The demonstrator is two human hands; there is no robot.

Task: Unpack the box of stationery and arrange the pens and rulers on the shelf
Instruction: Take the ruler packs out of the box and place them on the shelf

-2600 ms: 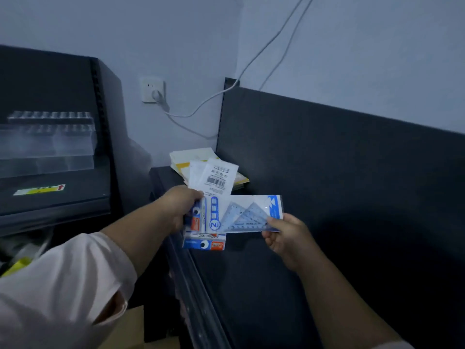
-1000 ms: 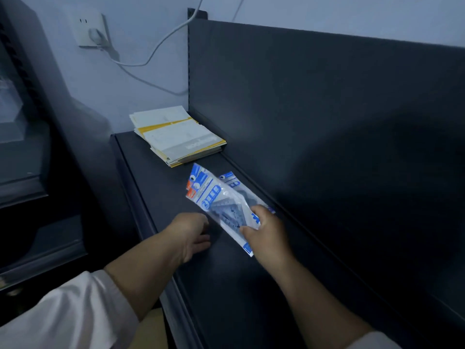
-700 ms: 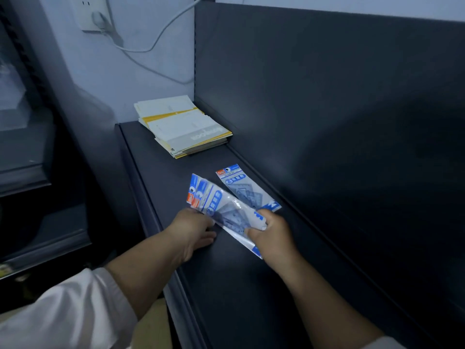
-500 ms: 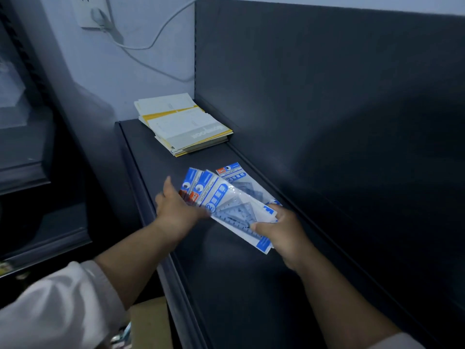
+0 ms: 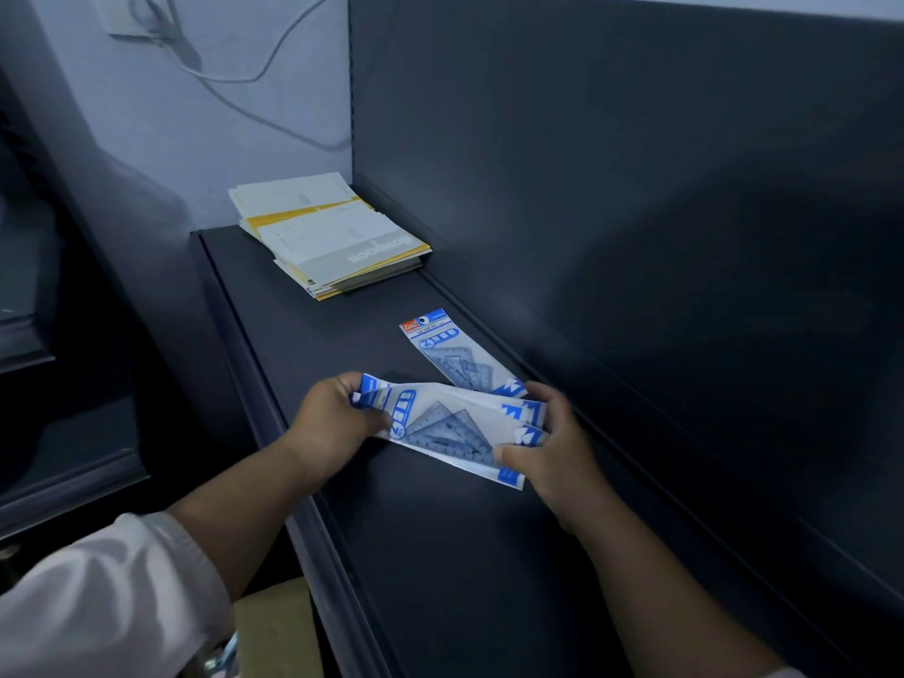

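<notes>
blue-printed ruler packs (image 5: 455, 425) sit fanned between our left hand (image 5: 337, 423) and right hand (image 5: 543, 445), each gripping one end, just above the shelf (image 5: 440, 555). one pack (image 5: 452, 352) already lies there; next we likely lay another beside it.

Box (image 5: 274, 628) mostly off-frame, below shelf (image 5: 440, 555)

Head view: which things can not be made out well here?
Head view only.
The held ruler packs: number unclear; they overlap, and the left hand and right hand cover the ends.
The cardboard box: contents cut off by the bottom edge and the sleeve.
The wall socket: cut off by the top edge.
The lying pack: print too small.
</notes>
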